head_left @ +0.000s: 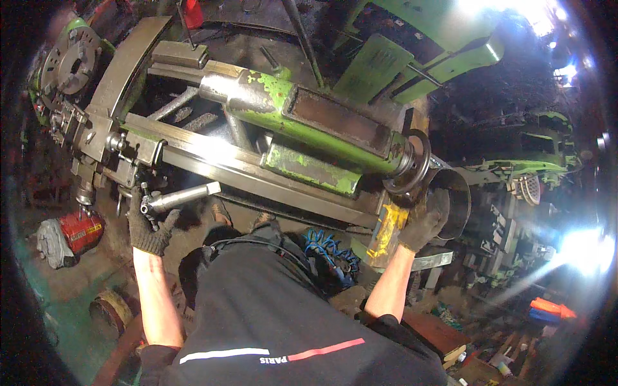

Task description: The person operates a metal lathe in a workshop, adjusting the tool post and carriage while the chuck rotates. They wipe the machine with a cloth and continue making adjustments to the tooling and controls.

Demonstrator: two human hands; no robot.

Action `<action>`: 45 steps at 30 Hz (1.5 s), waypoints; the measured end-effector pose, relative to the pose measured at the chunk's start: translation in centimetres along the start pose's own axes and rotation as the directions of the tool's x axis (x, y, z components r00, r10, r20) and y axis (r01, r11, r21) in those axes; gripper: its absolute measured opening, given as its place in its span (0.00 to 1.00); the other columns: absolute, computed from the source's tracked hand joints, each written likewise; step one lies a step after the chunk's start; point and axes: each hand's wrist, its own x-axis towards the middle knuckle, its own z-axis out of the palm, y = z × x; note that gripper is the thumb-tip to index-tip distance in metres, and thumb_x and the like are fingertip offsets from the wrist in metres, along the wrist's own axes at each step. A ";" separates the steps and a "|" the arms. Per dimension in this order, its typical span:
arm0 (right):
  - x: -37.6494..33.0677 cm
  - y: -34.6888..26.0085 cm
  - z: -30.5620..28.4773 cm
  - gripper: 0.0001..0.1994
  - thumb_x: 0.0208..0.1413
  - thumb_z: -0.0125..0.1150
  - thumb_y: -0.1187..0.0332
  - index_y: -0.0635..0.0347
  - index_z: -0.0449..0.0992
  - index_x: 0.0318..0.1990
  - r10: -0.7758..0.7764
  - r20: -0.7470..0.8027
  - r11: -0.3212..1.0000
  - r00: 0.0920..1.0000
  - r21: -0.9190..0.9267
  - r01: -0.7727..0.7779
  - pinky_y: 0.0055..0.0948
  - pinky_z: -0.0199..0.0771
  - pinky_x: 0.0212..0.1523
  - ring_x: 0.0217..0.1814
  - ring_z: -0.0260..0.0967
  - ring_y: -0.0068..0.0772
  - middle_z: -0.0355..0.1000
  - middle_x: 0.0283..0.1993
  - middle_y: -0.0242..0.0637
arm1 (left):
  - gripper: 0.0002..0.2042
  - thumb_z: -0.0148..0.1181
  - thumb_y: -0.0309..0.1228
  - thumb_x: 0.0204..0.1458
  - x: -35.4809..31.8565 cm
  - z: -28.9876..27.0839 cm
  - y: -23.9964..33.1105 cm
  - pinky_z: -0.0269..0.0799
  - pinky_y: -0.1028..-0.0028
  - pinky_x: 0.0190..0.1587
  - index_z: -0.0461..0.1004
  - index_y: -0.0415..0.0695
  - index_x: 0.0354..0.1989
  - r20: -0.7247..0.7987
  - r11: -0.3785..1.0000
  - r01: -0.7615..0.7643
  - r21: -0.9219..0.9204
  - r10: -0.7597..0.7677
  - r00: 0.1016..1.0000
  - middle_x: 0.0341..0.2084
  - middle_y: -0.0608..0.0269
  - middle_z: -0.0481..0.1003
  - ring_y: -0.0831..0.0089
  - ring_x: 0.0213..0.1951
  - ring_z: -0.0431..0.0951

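A long lathe bed [222, 154] crosses in front of me, with a worn green tailstock [309, 128] on it. My left hand [151, 233], in a dark knit glove, is at the carriage [119, 145]. Its fingers point up and the thumb stands apart, beside a steel lever or wrench with a round bar handle [183, 197]. At the tailstock's right end is a handwheel [412, 164]. Just below it my gloved right hand [423, 226] grips the near side of a wide metal ring [458, 204]; some of its fingers lie inside the ring.
A yellow-stained block [389, 230] lies left of my right hand. Blue coiled hose [331, 252] hangs below the bed. A red and grey motor [71, 238] stands on the floor at left. Green machinery [393, 61] rises behind; more machines [528, 161] stand at right.
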 end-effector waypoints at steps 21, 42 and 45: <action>7.3 0.9 2.8 0.21 0.75 0.55 0.55 0.63 0.82 0.59 -0.022 -0.136 0.995 0.990 -0.096 0.009 0.46 0.78 0.64 0.61 0.79 0.48 0.82 0.59 0.45 | 0.19 0.63 0.51 0.68 -0.6 2.5 -0.1 0.92 0.55 0.42 0.77 0.51 0.56 -0.074 0.853 0.198 -0.482 -0.265 0.961 0.42 0.60 0.79 0.61 0.46 0.83; 7.3 8.7 8.4 0.17 0.71 0.59 0.61 0.60 0.80 0.60 0.207 0.371 0.868 0.905 0.358 -0.345 0.41 0.81 0.55 0.50 0.80 0.43 0.81 0.49 0.46 | 0.22 0.67 0.42 0.68 -0.7 3.8 5.5 0.94 0.61 0.40 0.73 0.43 0.63 -0.001 0.614 0.438 -0.657 -0.581 0.814 0.46 0.58 0.78 0.64 0.47 0.84; 12.1 8.2 13.0 0.17 0.70 0.59 0.62 0.60 0.79 0.59 0.178 0.427 0.853 0.887 0.382 -0.355 0.40 0.82 0.54 0.49 0.80 0.43 0.81 0.48 0.46 | 0.22 0.68 0.50 0.65 -0.6 3.5 3.4 0.95 0.56 0.36 0.77 0.45 0.54 0.033 0.633 0.391 -0.668 -0.500 0.866 0.40 0.58 0.81 0.61 0.40 0.86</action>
